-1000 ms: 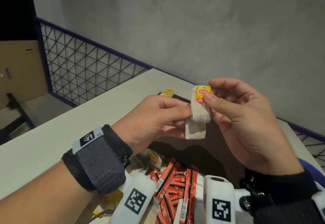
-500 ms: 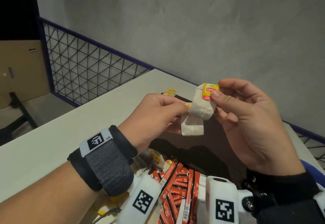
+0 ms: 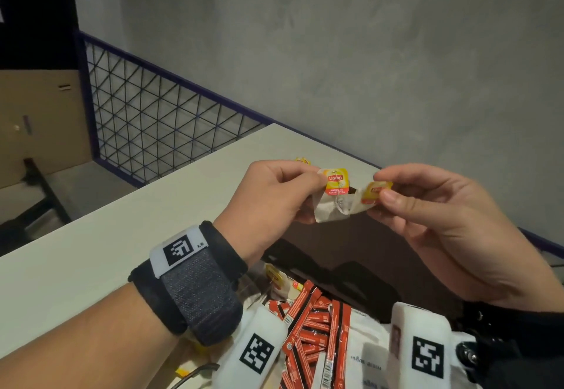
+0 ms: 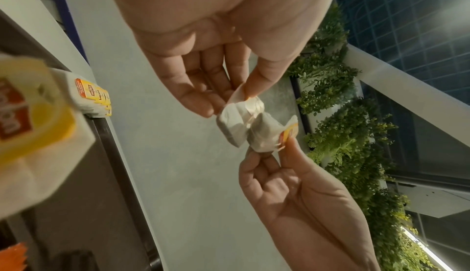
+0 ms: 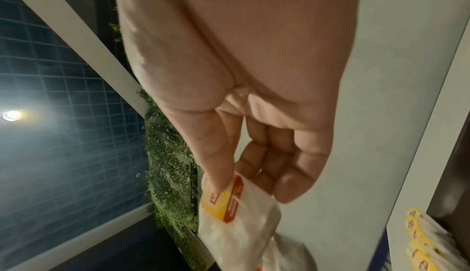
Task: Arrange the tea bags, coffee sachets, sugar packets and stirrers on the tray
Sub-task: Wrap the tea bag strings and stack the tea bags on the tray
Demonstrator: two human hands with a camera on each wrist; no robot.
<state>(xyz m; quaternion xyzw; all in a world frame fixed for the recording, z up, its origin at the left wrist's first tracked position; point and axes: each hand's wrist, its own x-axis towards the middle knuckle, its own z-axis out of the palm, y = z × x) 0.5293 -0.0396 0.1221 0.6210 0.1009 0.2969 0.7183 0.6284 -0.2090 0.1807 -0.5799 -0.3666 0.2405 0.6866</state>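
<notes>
Above the dark brown tray [image 3: 351,251], my two hands pull apart two white tea bags with yellow-red tags. My left hand [image 3: 317,182] pinches one tea bag [image 3: 331,205] by its upper corner beside its tag. My right hand [image 3: 383,195] pinches the tag [image 3: 376,191] of the second tea bag. The left wrist view shows both tea bags [image 4: 236,126] still touching between the hands. A row of tea bags [image 4: 96,100] lies at the tray's far end. Red coffee sachets [image 3: 314,321] are piled near me, with loose tea bags [image 3: 277,279] beside them.
The white table [image 3: 91,251] runs left of the tray. A dark mesh fence [image 3: 152,132] borders its far left side, and a grey wall [image 3: 366,68] stands behind. A white printed packet [image 3: 363,355] lies among the sachets. A cardboard box [image 3: 39,120] stands beyond the fence.
The two tea bags were held stacked together between both hands. Now they are drawn apart: the left hand keeps one, the right hand has pulled the other rightward by its tag.
</notes>
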